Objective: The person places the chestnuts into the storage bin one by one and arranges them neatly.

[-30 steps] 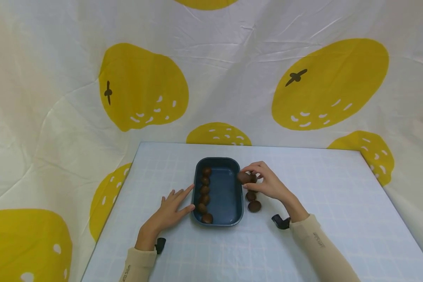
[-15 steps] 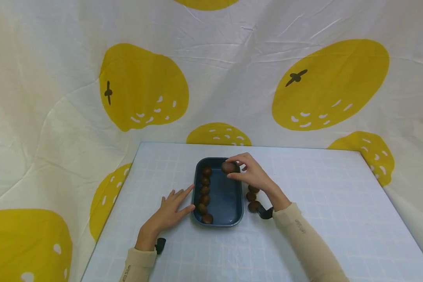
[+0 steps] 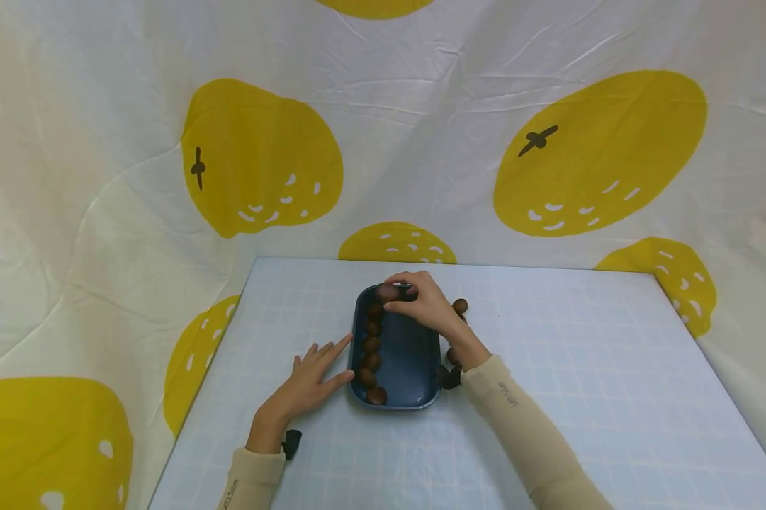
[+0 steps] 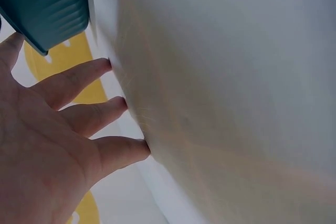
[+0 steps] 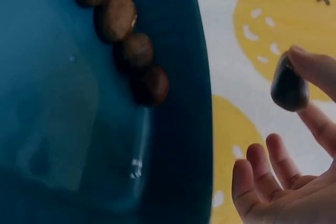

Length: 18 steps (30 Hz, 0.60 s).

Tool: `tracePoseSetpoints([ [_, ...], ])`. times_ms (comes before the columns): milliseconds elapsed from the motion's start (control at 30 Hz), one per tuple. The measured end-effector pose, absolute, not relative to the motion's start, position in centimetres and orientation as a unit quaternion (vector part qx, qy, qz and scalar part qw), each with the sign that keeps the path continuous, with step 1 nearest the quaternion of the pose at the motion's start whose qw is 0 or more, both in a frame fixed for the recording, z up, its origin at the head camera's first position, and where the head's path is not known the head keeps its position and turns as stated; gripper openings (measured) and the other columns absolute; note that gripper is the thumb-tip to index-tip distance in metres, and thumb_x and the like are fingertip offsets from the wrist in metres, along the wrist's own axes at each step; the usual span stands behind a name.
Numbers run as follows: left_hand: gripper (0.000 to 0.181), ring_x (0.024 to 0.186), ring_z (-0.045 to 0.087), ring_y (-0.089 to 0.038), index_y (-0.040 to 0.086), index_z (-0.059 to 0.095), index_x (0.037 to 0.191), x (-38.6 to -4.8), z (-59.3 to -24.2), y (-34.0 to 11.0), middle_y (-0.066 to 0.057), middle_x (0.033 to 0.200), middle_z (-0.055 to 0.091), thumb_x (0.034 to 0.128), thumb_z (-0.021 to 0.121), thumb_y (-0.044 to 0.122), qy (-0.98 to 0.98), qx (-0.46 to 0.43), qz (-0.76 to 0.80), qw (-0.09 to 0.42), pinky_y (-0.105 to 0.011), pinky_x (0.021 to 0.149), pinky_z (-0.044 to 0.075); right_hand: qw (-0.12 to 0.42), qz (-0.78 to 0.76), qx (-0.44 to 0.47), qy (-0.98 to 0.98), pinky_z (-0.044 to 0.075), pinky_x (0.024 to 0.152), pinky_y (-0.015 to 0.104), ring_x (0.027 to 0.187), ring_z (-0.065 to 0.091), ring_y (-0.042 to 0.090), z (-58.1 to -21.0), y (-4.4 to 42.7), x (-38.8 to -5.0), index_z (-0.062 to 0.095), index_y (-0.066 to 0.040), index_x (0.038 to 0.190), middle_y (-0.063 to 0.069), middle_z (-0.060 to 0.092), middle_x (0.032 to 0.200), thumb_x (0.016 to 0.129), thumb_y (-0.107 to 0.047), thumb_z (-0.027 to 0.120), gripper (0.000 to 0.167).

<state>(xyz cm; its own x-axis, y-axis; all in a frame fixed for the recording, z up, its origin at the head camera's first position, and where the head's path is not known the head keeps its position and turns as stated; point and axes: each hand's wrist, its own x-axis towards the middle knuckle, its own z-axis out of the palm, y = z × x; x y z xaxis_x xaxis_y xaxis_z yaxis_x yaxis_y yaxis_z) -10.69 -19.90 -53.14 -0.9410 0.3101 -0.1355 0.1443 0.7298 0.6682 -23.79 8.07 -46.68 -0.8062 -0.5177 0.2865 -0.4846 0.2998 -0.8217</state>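
A dark blue tray point(image 3: 411, 368) with ribbed outer walls stands on the table. Along its left side runs a row of several brown chestnuts point(image 3: 372, 345), seen close up in the right wrist view. My right hand point(image 3: 426, 306) pinches one more chestnut point(image 5: 290, 85) between thumb and index finger, above the tray's far left corner. In the right wrist view its other fingers are apart from the chestnut. My left hand point(image 3: 302, 387) lies spread at the tray's left side, index finger and thumb at the rim; its other fingertips touch the table in the left wrist view.
Right of the tray, several loose chestnuts point(image 3: 460, 306) lie on the table point(image 3: 587, 368), partly hidden by my right wrist. A dark wrist camera point(image 3: 449, 377) sits by that sleeve, over the tray's right rim. Behind the table hangs a white cloth point(image 3: 414, 156) with yellow fruit prints.
My right hand has carried the chestnut from the tray's right edge leftward and away, to above the far left corner. The left hand has stayed in place.
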Motion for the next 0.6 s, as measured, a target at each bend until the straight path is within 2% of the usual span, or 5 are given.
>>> tracePoseSetpoints([
  [100, 0.072, 0.147, 0.01, -0.05, 0.047, 0.022, 0.157, -10.7, -53.2, -19.9, -0.009, 0.16, 0.031, 0.0944, 0.052, 0.066, 0.922, 0.124, 0.347, 0.119, -0.077, 0.106, -0.002, 0.02, -0.507, -0.304, 0.806, 0.047, 0.093, 0.058, 0.112, 0.057, 0.023, -47.3, 7.5, -24.1, 0.07, -0.005, 0.122, 0.006, 0.068, 0.12, 0.086, -0.011, 0.081, 0.038],
  [267, 0.073, 0.146, 0.011, -0.052, 0.045, 0.023, 0.158, -10.7, -53.2, -19.9, -0.011, 0.16, 0.031, 0.0948, 0.053, 0.065, 0.922, 0.126, 0.346, 0.116, -0.078, 0.105, -0.002, 0.024, -0.506, -0.281, 0.815, 0.05, 0.09, 0.052, 0.107, 0.062, 0.025, -48.6, 6.9, -24.4, 0.07, -0.003, 0.121, 0.009, 0.069, 0.118, 0.084, -0.009, 0.082, 0.038],
  [467, 0.072, 0.146, 0.011, -0.051, 0.045, 0.023, 0.158, -10.7, -53.3, -19.9, -0.011, 0.16, 0.031, 0.0954, 0.053, 0.064, 0.922, 0.126, 0.348, 0.115, -0.078, 0.105, -0.002, 0.007, -0.498, -0.257, 0.828, 0.051, 0.086, 0.049, 0.099, 0.063, 0.03, -49.4, 6.4, -24.2, 0.07, 0.0, 0.118, 0.016, 0.069, 0.112, 0.081, -0.007, 0.083, 0.039],
  [600, 0.072, 0.147, 0.01, -0.05, 0.048, 0.021, 0.157, -10.7, -53.3, -19.9, -0.009, 0.161, 0.03, 0.095, 0.051, 0.066, 0.922, 0.123, 0.346, 0.12, -0.076, 0.107, -0.001, 0.001, -0.466, -0.223, 0.856, 0.049, 0.087, 0.049, 0.099, 0.06, 0.033, -49.9, 6.2, -24.1, 0.072, -0.003, 0.117, 0.021, 0.067, 0.111, 0.08, -0.009, 0.085, 0.039],
])
